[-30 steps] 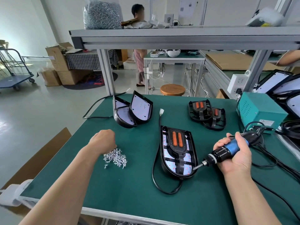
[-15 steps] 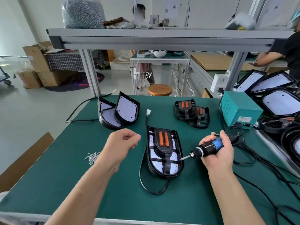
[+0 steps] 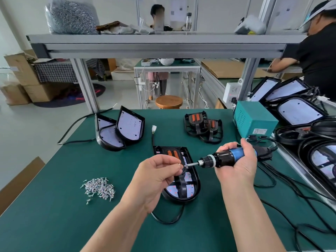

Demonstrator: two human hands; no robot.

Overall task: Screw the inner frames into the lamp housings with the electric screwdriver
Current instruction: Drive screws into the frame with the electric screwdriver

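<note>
A black lamp housing (image 3: 183,188) lies on the green mat with a black inner frame (image 3: 173,154) with orange strips set in it. My right hand (image 3: 238,164) grips the blue and black electric screwdriver (image 3: 227,157), held level above the housing with its bit pointing left. My left hand (image 3: 160,171) pinches a small screw (image 3: 184,165) at the bit's tip. A pile of loose screws (image 3: 99,188) lies to the left on the mat.
Two more housings (image 3: 120,130) lean together at the back left. Spare inner frames (image 3: 203,127) sit at the back centre. A teal power box (image 3: 254,120) stands right, with cables (image 3: 283,188) trailing. Finished lamps (image 3: 298,110) stack at the right edge.
My left hand left the screw pile, moved right and rose to the screwdriver bit with a screw. My right hand lifted the screwdriver and turned it level.
</note>
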